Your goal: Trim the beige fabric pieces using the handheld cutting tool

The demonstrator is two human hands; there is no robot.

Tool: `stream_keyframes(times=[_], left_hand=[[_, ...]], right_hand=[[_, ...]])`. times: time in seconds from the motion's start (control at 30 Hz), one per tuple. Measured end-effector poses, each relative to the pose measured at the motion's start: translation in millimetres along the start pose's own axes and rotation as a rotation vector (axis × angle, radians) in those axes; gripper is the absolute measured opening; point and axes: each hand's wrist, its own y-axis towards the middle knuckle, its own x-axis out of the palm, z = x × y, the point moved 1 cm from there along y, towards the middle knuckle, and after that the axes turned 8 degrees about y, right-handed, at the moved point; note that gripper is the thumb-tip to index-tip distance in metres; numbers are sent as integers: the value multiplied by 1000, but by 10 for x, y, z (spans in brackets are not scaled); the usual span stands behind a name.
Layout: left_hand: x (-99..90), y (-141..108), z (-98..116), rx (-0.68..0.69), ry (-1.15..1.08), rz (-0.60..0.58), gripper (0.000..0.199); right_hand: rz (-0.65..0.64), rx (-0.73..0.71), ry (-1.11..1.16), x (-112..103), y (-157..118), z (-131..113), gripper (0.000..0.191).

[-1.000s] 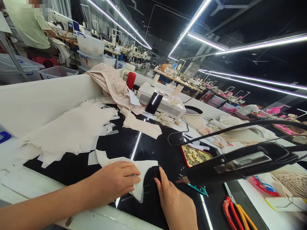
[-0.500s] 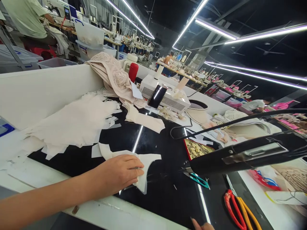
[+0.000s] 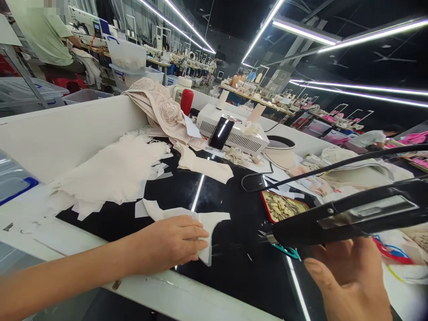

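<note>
My left hand [image 3: 174, 244] lies flat on a cut cream fabric piece [image 3: 214, 223] with a pale backing, pressing it on the black table surface [image 3: 234, 272]. At the right, my right hand [image 3: 354, 281] is open beneath a black hand-held tool [image 3: 334, 218] with a pointed metal tip and a cable. Its thumb stands apart; the fingertips are partly hidden by the tool, and I cannot tell whether they touch it. Under the tip, teal thread snips [image 3: 286, 251] are partly covered.
A pile of cream pieces [image 3: 107, 174] lies left, and another strip [image 3: 205, 167] beyond my left hand. Behind are a phone [image 3: 221, 133], a white vented box [image 3: 203, 118], a red bottle [image 3: 186, 101] and lace fabric [image 3: 157, 100]. A red-rimmed tray [image 3: 284, 207] holds seeds.
My right hand has risen from the bottom edge to beneath the black tool, now covering the red-and-yellow-handled scissors. My left hand stays on the fabric piece. The view has shifted slightly.
</note>
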Motion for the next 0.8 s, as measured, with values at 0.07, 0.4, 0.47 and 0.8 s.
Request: stream_keyframes(times=[0.07,0.4,0.47,0.8], left_hand=[[1,5,8,14,-3,-13,18],[53,34,-15,18,31,-89,28],[43,61,-16,13,30,-109,29],[73,203,102,102,136,-72,13]], right_hand=[[59,54,221,126,125,-130,81],[140,16,722,605,390,-422,61],[111,-1,743,677,331,-454,62],[-101,-48,822,820,-22,-674,47]])
